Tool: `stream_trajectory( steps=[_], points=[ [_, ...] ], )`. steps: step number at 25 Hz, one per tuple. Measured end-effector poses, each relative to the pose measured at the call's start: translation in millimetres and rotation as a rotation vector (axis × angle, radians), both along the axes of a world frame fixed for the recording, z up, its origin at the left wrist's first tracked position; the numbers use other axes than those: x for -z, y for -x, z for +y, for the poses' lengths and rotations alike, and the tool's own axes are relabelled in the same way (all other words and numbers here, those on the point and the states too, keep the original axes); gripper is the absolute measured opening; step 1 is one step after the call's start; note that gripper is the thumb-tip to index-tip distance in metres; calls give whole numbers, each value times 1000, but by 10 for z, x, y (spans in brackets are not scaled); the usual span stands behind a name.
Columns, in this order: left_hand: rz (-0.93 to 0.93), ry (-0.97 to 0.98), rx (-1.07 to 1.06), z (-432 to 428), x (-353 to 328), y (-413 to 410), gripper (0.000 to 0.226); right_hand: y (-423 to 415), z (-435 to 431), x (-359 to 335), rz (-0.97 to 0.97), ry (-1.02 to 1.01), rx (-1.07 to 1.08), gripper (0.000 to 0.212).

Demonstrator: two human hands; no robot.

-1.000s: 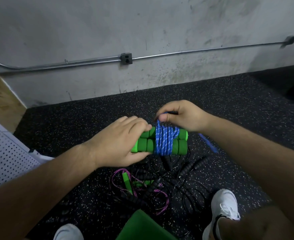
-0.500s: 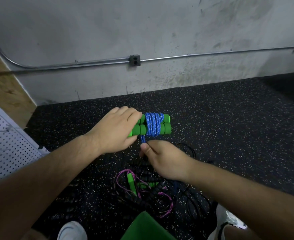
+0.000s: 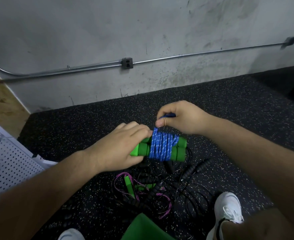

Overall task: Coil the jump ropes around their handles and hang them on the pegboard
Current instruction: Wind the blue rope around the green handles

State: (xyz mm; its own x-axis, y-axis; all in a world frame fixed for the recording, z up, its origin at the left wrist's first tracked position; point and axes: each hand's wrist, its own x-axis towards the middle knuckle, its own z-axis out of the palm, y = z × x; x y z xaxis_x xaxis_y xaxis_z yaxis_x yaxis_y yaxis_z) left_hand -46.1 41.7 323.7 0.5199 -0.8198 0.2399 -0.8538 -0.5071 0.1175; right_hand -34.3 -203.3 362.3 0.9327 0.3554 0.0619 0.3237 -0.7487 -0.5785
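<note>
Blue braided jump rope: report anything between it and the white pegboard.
Nothing visible stands in the way. Between the blue braided jump rope, held by the left hand, and the white perforated pegboard at the left edge lies only speckled black floor. The tangled pile of black and pink ropes sits nearer the person, off that line.
</note>
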Motion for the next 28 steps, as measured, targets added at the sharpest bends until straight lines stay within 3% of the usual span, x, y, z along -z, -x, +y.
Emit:
stream_trajectory(
  steps=[2, 4, 5, 7, 11, 14, 17, 21, 24, 28],
  points=[
    [133, 121, -19, -36, -66, 111, 52, -99, -68, 105, 111, -209, -24, 4],
    [247, 221, -88, -37, -120, 170, 57, -6, -51, 172, 341, -515, -21, 8],
    [258, 241, -129, -33, -132, 166, 59, 99, 2, 222, 455, -551, 4, 9],
    [183, 234, -223, -14, -126, 100, 57, 346, 267, 392, 502, -337, 40, 14],
    [-10, 44, -352, 73, 19, -134, 51, 511, 764, 741, 299, -362, 65, 26],
    [-17, -14, -409, 95, 69, -207, 47, 521, 827, 676, 105, -170, 122, 32],
    [186, 159, -453, 83, 44, -217, 45, 586, 855, 520, -211, -147, 144, 29],
    [441, 397, -496, 13, -64, -102, 41, 545, 806, 343, -496, -311, 222, 10],
    [685, 529, -511, -75, -139, -4, 41, 510, 768, 234, -478, -499, 168, 11],
    [913, 864, -538, -119, -157, -7, 34, 426, 728, 91, -529, -554, 49, 13]
  ],
)
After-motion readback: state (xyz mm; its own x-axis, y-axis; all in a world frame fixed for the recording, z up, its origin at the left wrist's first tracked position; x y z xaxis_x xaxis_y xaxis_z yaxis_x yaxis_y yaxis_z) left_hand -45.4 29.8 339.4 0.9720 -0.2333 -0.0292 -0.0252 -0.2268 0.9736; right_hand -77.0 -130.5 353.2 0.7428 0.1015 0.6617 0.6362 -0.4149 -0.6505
